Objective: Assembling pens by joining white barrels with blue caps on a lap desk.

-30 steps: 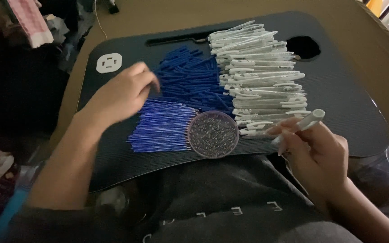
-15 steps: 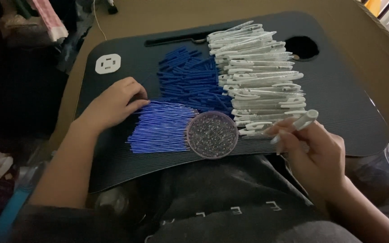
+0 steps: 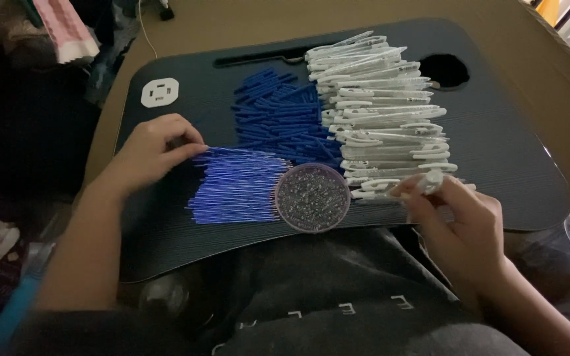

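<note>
The left hand (image 3: 150, 153) rests on the black lap tray (image 3: 509, 158), at the left edge of a pile of thin blue ink refills (image 3: 235, 184). Its fingers are bent and pressed close together, and the fingertips touch the left ends of the top refills; I cannot tell if one refill is really pinched. The refills lie side by side, with their long axis going left to right across the tray, tilted a little.

The right hand (image 3: 460, 227) is at the front right part of the tray. The thumb and first fingers pinch a white pen barrel (image 3: 430, 181) by its end. The barrel's long axis runs almost left to right, and the free end points left, toward the heap of white pen barrels (image 3: 380, 112) just beside it.

Between the two hands stands a round purple dish (image 3: 312, 198) filled with small grey pieces, too small to identify. It touches the right end of the refill pile. Behind the refills lies a pile of dark blue pen parts (image 3: 278, 112), next to the white heap.
</note>
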